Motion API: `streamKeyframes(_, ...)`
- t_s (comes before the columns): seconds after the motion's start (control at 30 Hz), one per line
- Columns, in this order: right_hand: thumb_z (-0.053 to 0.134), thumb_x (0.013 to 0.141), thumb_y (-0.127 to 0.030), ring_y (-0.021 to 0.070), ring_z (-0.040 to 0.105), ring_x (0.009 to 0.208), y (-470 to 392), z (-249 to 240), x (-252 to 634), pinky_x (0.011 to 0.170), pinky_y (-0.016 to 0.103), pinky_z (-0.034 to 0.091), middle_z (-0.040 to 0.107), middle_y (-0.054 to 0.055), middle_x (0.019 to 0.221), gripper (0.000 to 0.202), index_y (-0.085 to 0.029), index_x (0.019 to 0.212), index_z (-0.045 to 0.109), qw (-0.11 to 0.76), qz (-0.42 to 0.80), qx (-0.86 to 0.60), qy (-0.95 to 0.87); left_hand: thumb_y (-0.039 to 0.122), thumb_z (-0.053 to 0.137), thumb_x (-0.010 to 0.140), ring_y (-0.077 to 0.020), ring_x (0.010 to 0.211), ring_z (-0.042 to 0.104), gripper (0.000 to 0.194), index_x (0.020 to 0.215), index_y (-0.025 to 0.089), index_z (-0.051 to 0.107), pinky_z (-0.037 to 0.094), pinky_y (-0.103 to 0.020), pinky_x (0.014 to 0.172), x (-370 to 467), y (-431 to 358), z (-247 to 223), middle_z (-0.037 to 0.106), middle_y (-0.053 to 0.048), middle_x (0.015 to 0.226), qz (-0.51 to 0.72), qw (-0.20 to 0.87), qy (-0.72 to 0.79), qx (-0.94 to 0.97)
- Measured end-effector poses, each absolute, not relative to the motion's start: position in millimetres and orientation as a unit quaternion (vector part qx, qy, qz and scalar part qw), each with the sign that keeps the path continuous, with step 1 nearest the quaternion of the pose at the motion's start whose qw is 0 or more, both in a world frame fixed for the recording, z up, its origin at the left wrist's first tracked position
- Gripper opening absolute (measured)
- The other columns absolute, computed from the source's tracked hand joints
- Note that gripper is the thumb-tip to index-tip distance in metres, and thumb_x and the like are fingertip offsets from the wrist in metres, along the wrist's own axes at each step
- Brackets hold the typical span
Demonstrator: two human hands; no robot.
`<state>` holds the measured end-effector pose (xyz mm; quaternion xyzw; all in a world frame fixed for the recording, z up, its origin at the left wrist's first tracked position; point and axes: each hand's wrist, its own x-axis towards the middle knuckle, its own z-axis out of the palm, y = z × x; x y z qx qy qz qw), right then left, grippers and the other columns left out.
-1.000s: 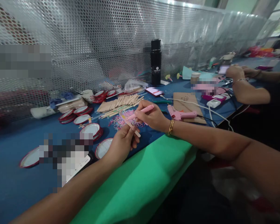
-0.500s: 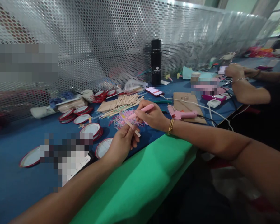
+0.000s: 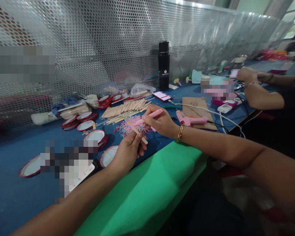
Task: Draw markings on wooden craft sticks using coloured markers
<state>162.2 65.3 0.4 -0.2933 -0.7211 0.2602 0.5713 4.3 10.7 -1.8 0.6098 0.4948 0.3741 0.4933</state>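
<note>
Pinched in my left hand (image 3: 131,146) is a flat wooden stick (image 3: 142,138), slanting up to the left, with a yellow patch near its upper end. My right hand (image 3: 158,121) is closed on a pink marker (image 3: 154,113), its tip end pointing down toward the stick's upper part. Whether the tip touches the stick cannot be made out. Behind both hands lies a pile of pink and purple small bands (image 3: 123,127). Many loose wooden sticks (image 3: 127,108) are heaped beyond the pile.
A pink glue gun (image 3: 191,120) rests on brown cardboard (image 3: 199,104) at right. Red-rimmed discs (image 3: 94,136) and a phone (image 3: 85,175) lie left. Behind stand a black bottle (image 3: 164,65) and a metal mesh screen (image 3: 100,42). Another person's hands (image 3: 248,77) are at far right.
</note>
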Motion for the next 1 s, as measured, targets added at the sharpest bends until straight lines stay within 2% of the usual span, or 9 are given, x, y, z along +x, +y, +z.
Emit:
streamKeyframes(0.47, 0.056, 0.083, -0.023, 0.0108, 0.052, 0.061, 63.3, 2.4, 162.3, 0.062, 0.026, 0.043, 0.057, -0.003, 0.063, 0.02, -0.02, 0.065, 0.049, 0.566, 0.232, -0.287, -0.737, 0.037, 0.048, 0.09, -0.0069, 0.04, 0.047, 0.023, 0.078, 0.019, 0.056, 0.033, -0.016, 0.038, 4.1, 10.6, -1.8, 0.057, 0.006, 0.054, 0.375, 0.49, 0.496, 0.611)
streamKeyframes(1.0, 0.055, 0.084, -0.025, 0.0117, 0.053, 0.062, 63.7, 2.3, 162.4, 0.062, 0.027, 0.044, 0.057, -0.003, 0.063, 0.02, -0.02, 0.066, 0.048, 0.565, 0.242, -0.291, -0.733, 0.038, 0.048, 0.089, -0.0066, 0.04, 0.046, 0.023, 0.078, 0.019, 0.056, 0.033, -0.016, 0.038, 5.5, 8.7, -0.5, 0.056, 0.006, 0.053, 0.382, 0.494, 0.495, 0.604)
